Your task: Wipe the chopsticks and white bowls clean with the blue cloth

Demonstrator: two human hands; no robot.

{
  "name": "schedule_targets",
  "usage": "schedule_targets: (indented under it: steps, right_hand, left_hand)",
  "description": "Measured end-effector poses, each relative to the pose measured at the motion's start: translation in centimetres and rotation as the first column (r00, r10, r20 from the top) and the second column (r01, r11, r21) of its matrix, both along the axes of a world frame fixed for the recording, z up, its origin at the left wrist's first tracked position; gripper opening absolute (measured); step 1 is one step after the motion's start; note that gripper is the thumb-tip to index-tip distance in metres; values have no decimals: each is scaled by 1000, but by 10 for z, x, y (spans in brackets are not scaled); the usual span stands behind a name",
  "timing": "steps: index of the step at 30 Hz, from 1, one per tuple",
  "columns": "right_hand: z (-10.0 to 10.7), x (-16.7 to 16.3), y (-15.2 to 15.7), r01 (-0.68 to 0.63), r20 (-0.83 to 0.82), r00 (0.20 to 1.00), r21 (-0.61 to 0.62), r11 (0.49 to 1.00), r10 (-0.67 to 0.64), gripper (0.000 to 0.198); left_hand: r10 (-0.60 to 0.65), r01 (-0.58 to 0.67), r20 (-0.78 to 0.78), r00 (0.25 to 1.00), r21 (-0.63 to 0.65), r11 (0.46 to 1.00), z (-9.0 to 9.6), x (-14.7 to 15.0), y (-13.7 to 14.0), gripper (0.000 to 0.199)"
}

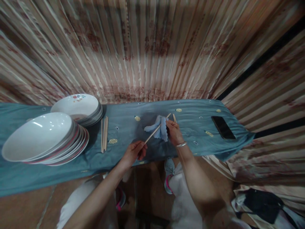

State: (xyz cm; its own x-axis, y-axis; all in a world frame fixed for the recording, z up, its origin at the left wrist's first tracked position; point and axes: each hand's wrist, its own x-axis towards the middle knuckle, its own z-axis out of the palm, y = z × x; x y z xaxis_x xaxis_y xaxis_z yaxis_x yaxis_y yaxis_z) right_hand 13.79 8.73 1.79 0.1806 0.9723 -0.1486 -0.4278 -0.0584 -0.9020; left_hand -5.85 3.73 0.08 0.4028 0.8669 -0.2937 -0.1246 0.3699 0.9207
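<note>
My left hand point(134, 150) is closed around the near end of a wooden chopstick point(152, 134), which slants up and to the right. A light blue cloth point(163, 131) with a scalloped edge hangs over the chopstick's far part, pinched in the fingers of my right hand point(174, 131). Just past that hand, more chopsticks point(174, 118) lie on the table, partly hidden by it. To the left of my left hand, several chopsticks point(104, 133) lie side by side, pointing away from me.
A stack of white bowls point(40, 136) stands at the left, with a pile of flower-printed plates point(78, 108) behind it. A black phone point(222, 127) lies at the right on the blue-green tablecloth point(126, 117). Pleated curtains point(147, 51) hang behind and at the right.
</note>
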Motion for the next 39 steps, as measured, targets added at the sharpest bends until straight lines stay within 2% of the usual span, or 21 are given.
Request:
schedule_targets:
  steps: [4, 8, 13, 18, 24, 28, 30, 32, 35, 39]
  right_hand:
    - [2, 15, 4, 91, 9, 996, 19, 996, -91, 24]
    - [1, 16, 4, 98, 9, 995, 8, 995, -98, 24]
    - [-5, -9, -3, -64, 29, 998, -8, 998, 64, 31]
    - [-11, -39, -17, -211, 43, 977, 5, 978, 210, 36]
    - [-11, -54, -31, -288, 114, 952, 21, 957, 284, 41]
    - [-11, -51, -31, -311, 145, 942, 27, 950, 304, 44]
    - [-11, -47, -29, -300, 171, 941, 21, 954, 292, 47]
    - [-12, -43, -28, -304, 199, 934, 16, 952, 295, 49]
    - [-14, -42, -31, -408, 234, 887, -9, 913, 399, 52]
    - [-16, -44, -37, -530, 313, 798, -42, 847, 515, 53]
  left_hand:
    - [-16, 16, 4, 1000, -23, 1000, 0, 1, -2, 44]
    - [-18, 20, 35, 999, -59, 998, 2, 5, -4, 43]
    - [19, -15, 64, 998, -57, 998, 6, 8, -3, 42]
    - [100, -96, 72, 992, -52, 994, 8, 9, -1, 41]
    - [151, -149, 68, 986, -35, 988, 7, 12, -1, 44]
    - [115, -114, -23, 993, 24, 993, 6, 6, 5, 48]
    - [169, -163, -75, 983, 77, 984, 6, -1, 11, 48]
    - [287, -271, -93, 953, 154, 950, 7, -7, 18, 44]
    - [394, -372, -71, 916, 213, 904, 7, -11, 25, 38]
    - [395, -389, -22, 918, 138, 911, 8, -4, 27, 38]
